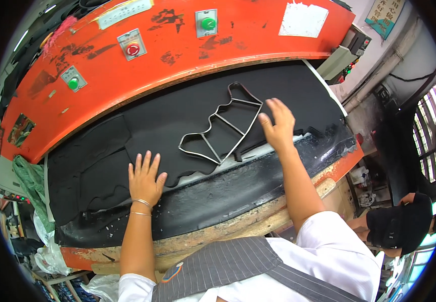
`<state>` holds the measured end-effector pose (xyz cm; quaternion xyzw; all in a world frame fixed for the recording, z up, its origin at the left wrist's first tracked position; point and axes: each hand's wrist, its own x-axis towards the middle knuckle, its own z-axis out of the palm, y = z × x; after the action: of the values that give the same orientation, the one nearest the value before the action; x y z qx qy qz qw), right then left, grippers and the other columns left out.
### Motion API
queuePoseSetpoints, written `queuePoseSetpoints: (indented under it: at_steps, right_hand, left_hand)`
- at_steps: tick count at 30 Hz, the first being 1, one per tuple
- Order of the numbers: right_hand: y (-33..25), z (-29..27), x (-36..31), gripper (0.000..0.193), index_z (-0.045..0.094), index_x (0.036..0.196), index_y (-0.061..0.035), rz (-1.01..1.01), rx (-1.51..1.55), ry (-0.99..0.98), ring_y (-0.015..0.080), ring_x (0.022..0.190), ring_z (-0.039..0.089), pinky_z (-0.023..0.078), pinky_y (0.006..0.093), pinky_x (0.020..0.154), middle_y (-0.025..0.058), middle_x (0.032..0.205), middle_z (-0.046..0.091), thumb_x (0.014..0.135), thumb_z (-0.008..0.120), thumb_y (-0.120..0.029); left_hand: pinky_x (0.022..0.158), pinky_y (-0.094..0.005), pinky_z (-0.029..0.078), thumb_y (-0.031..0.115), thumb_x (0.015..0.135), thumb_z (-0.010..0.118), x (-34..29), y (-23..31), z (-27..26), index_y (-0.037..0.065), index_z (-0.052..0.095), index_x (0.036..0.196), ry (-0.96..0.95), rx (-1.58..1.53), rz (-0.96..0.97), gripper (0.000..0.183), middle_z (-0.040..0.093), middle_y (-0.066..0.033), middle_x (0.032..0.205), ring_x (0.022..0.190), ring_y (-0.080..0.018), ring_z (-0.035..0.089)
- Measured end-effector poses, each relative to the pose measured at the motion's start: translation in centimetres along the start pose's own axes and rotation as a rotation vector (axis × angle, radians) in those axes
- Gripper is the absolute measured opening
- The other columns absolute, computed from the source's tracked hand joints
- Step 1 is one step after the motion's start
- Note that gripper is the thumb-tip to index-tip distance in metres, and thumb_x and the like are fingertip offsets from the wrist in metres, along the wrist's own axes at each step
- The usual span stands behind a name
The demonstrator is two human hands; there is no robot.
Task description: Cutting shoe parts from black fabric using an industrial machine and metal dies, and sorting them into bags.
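A steel-strip cutting die (229, 124) with a wavy outline and several cross bars lies on the black sheet material (177, 113). My right hand (280, 126) is beside the die's right end, thumb and fingers apart, gripping nothing. I cannot tell whether its fingertips touch the metal. To the left, my left hand (145, 180) is spread with its palm down at the sheet's near edge, and it holds nothing. That edge is cut in a wavy line, with a whitish strip showing beneath it.
An orange press beam (177, 38) with a red button (133, 49) and green knobs spans the far side. A worn black bed (208, 201) and a wooden ledge (248, 221) lie nearest me. Another person (399, 224) stands at the right.
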<state>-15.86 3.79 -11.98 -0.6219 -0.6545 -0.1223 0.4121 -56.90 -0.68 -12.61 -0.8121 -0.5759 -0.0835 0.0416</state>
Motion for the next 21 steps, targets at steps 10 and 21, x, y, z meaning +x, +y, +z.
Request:
queuePoseSetpoints:
  at_steps: [10,21]
  right_hand:
    - [11.4,1.1,-1.6,0.058,0.051,0.134,-0.0139,0.492,-0.34,-0.045,0.0353,0.137,0.032,0.018,0.0562,0.111,0.0196,0.142,0.042,0.088,0.053,-0.05]
    - [21.0,-6.1,0.7,0.058,0.054,0.124,0.0086,1.386,1.042,0.468,0.0325,0.113,0.058,0.044,0.0495,0.094,0.0204,0.122,0.06,0.082,0.071,-0.028]
  left_hand:
    - [0.114,-0.0512,0.017,0.028,0.094,0.05,0.5,1.6,1.0,0.007,0.044,0.14,0.054,-0.018,-0.079,0.051,0.036,-0.0146,0.149,0.141,-0.0348,0.027]
    - [0.084,-0.03,0.049,0.018,0.094,0.06,-3.1,6.1,0.2,0.001,0.055,0.114,0.428,-2.12,-1.112,0.027,0.058,-0.0118,0.114,0.099,-0.0208,0.057]
